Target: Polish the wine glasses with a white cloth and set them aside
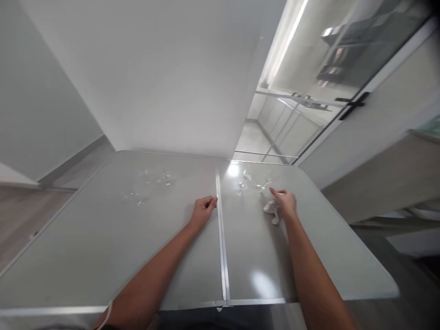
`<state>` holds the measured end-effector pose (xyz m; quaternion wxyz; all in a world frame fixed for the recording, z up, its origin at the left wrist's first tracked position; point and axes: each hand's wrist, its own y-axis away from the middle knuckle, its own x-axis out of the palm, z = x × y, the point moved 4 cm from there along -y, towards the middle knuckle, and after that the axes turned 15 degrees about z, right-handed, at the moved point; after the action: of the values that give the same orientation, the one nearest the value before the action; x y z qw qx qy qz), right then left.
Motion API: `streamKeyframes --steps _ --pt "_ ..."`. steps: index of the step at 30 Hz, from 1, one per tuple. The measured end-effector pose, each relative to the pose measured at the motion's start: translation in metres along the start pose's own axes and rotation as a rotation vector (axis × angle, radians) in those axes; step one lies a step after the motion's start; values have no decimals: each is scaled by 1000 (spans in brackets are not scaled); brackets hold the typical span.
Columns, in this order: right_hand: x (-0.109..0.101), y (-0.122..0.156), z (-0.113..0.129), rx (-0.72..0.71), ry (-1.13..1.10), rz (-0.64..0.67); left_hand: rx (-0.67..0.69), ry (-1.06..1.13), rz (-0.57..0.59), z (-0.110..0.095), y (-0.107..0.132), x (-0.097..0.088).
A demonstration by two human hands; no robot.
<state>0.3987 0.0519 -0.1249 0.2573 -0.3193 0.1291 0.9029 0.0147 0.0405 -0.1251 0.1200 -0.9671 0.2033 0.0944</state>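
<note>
Grey table (103,247): right hand (286,204) grips cloth (271,213) (bunched), long axis running near-to-far.

glossy table (137,256), cloth (271,208) prob. fabric

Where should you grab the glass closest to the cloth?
The glass looks upright on a small foot, though it is too clear to be sure. Probably pinch its thin stem from the right, where the right hand holds the cloth.
</note>
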Motion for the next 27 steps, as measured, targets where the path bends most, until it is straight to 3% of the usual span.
streamKeyframes --steps 4,7,11,16,18,21,24,27 --pt "5 18 -28 68 -521 114 -35 -10 -210 -4 5 -11" --pt "13 32 -18 11 -780 259 -38 -42 -285 -11 9 -17" --pt "29 49 6 -76 -906 582 60 -174 -394 -35 15 -33" --pt "48 65 17 -146 -811 829 224 -429 -753 -81 37 -84" --pt "51 68 21 -226 -751 838 189 -567 -966 -92 54 -111" --pt "52 69 26 -310 -666 819 63 -705 -1238 -89 84 -146" --pt "55 69 27 -344 -505 852 -90 -719 -1277 -69 102 -172" --pt "55 69 33 -506 -256 718 -238 -557 -1192 -38 104 -189"
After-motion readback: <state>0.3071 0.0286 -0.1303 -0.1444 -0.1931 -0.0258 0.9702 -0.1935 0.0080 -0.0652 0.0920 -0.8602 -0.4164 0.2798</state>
